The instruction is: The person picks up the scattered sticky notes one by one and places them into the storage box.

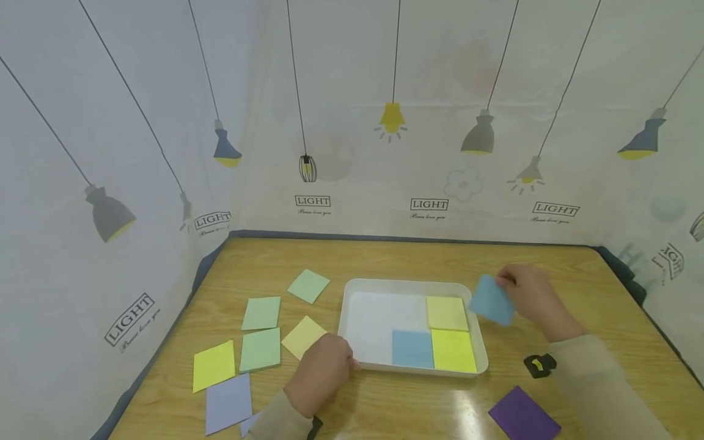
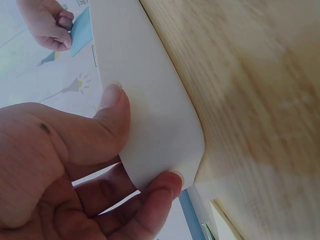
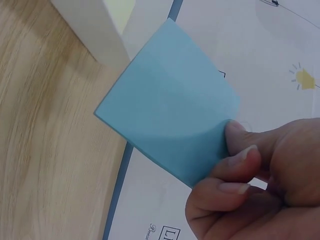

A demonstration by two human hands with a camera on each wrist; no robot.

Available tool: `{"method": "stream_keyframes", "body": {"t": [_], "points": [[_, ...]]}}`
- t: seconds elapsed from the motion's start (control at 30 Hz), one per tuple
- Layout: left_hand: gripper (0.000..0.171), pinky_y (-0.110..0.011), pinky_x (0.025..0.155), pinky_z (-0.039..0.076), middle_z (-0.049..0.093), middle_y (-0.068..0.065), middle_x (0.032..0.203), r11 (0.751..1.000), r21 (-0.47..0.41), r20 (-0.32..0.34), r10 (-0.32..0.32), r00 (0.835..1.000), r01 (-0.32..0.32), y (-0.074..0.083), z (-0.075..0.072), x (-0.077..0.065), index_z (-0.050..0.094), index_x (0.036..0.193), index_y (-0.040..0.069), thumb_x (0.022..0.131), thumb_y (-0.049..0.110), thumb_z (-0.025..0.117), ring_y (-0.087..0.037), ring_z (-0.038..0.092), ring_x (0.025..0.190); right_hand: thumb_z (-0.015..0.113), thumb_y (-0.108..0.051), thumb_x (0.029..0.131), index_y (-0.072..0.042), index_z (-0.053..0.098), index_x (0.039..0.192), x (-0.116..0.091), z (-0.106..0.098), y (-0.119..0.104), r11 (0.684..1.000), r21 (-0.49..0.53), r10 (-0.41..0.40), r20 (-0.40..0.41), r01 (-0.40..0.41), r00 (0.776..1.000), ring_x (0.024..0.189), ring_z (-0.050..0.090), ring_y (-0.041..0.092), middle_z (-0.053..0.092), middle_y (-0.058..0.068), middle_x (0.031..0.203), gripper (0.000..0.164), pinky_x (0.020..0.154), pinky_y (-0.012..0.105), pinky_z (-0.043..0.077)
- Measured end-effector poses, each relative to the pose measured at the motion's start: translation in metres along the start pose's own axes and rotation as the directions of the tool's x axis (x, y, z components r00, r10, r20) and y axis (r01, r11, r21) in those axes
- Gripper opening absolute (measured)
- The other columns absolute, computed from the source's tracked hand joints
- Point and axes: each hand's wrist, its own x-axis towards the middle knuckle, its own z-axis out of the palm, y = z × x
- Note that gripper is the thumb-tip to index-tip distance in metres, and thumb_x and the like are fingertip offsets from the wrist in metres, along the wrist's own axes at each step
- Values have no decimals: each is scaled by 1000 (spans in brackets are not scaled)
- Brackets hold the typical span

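My right hand [image 1: 529, 298] pinches a blue sticky-note pad [image 1: 491, 300] by one edge, raised just beyond the right end of a white tray [image 1: 367, 287]. The right wrist view shows the blue pad [image 3: 167, 100] tilted, with thumb and curled fingers at its corner. My left hand [image 1: 323, 371] grips the tray's near left corner; in the left wrist view its thumb and fingers pinch the tray wall [image 2: 150, 100]. Inside the tray, a pale yellow pad [image 1: 447, 313] lies at the back right, a bright yellow pad [image 1: 453, 351] in front of it, and another blue pad [image 1: 412, 349] beside that.
Left of the tray lie several green pads [image 1: 261, 349], a pale yellow pad [image 1: 303, 337], a bright yellow pad [image 1: 214, 365] and lavender pads [image 1: 228, 403]. A purple pad [image 1: 525, 414] lies at the front right. Printed white sheeting [image 1: 352, 201] stands behind the wooden table [image 1: 418, 406].
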Motion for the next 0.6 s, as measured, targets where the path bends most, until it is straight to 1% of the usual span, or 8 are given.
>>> {"method": "stream_keyframes", "body": {"t": [0.17, 0.23, 0.4, 0.6], "points": [[19, -26, 63, 52, 70, 3, 72, 1000, 11, -2, 6, 1000, -6, 0, 0, 0, 78, 69, 11, 85, 20, 80, -6, 55, 65, 54, -10, 103, 7, 65, 105, 0, 5, -7, 1000, 9, -19, 19, 19, 1000, 87, 64, 32, 68, 23, 98, 20, 70, 43, 55], [18, -27, 63, 52, 70, 3, 72, 1000, 13, -2, 7, 1000, -7, -1, 0, 0, 78, 69, 11, 85, 20, 80, -7, 57, 66, 55, -9, 102, 7, 65, 104, 0, 7, -9, 999, 13, -30, 24, 30, 999, 86, 64, 32, 68, 23, 97, 19, 70, 42, 55], [19, -26, 62, 51, 70, 3, 71, 1000, 13, 0, 0, 1000, 0, -1, 0, 1, 78, 69, 11, 85, 20, 80, -6, 55, 65, 56, -9, 102, 6, 67, 101, 0, 13, -17, 997, 20, -70, 29, 69, 997, 82, 62, 28, 68, 19, 93, 18, 68, 39, 54], [19, -25, 60, 50, 69, 3, 71, 1000, 11, 0, -7, 1000, 7, 1, 0, 0, 77, 68, 11, 85, 19, 80, -5, 52, 64, 56, -10, 102, 3, 67, 99, 0, 23, -27, 996, 37, -86, 58, 84, 995, 81, 62, 23, 69, 15, 91, 17, 68, 35, 53]]}}
